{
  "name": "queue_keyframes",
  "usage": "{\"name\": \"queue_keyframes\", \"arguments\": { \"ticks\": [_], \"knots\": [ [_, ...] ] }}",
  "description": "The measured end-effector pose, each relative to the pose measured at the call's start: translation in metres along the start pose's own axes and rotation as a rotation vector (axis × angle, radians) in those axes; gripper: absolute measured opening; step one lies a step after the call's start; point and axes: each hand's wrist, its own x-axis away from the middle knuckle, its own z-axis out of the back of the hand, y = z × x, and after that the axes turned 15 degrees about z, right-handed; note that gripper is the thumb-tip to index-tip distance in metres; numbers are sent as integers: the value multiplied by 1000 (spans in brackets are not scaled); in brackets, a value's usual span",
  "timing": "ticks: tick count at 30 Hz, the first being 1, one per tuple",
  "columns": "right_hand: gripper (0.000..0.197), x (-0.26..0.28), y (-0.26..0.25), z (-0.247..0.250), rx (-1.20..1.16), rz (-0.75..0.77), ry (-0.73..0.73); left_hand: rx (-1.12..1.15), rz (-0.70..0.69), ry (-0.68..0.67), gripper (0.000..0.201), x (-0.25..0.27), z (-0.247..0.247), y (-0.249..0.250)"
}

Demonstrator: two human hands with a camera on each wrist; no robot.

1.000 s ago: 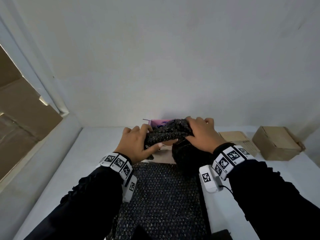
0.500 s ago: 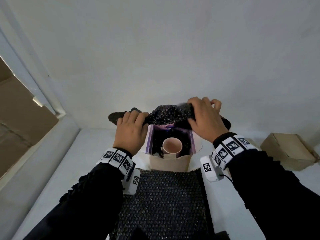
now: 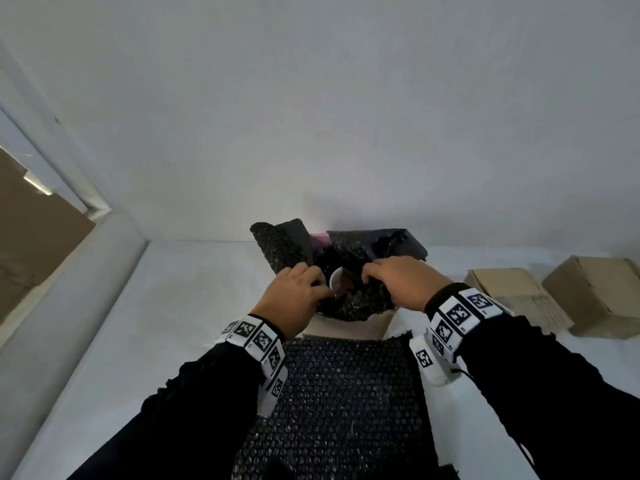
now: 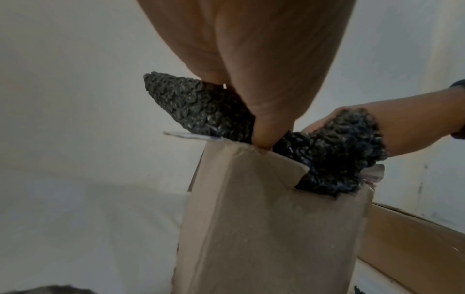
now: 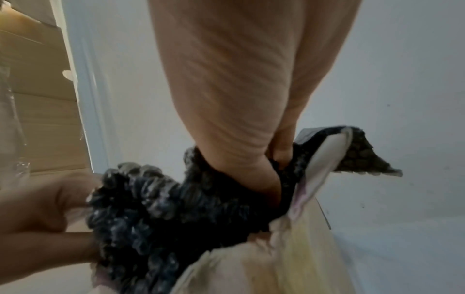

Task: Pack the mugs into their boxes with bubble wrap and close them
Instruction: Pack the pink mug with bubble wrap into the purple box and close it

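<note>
An open cardboard box (image 3: 346, 330) stands mid-table, with a pale mug (image 3: 335, 284) inside, only part of its rim showing. A strip of black bubble wrap (image 3: 353, 303) lies across the box mouth, its two ends sticking up behind. My left hand (image 3: 311, 289) and right hand (image 3: 372, 275) grip the wrap with curled fingers, knuckles down into the opening beside the mug. In the left wrist view my left hand (image 4: 261, 143) reaches inside the box (image 4: 264, 228) along the wrap (image 4: 201, 111). In the right wrist view my right hand (image 5: 276, 159) is buried in the wrap (image 5: 151, 199).
A larger sheet of black bubble wrap (image 3: 346, 403) lies flat on the white table (image 3: 156, 323) between me and the box. Two closed cardboard boxes (image 3: 516, 296) (image 3: 595, 299) sit at the right. A white wall rises right behind; big cartons (image 3: 34, 237) stand at the left.
Both hands brought the wrap strip down from above the box's far edge into the opening. The mug, open to view half a second ago, is now mostly covered.
</note>
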Motion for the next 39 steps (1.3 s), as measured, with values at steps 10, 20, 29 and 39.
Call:
{"name": "queue_keyframes", "arguments": {
  "ticks": [10, 20, 29, 39],
  "knots": [
    [7, -28, -2, -3, 323, -66, -257, -39, 172, -106, 45, -2, -9, 9],
    [28, -26, 1, -20, 49, 28, -16, -48, 41, 27, 41, -3, -18, 19],
    [30, -12, -7, -34, -8, -22, 363, 0, 370, -68, 12, -18, -19, 24],
    [53, -5, -35, -65, 11, -346, 256, 39, 332, -84, 22, -20, -25, 21]
  ]
}}
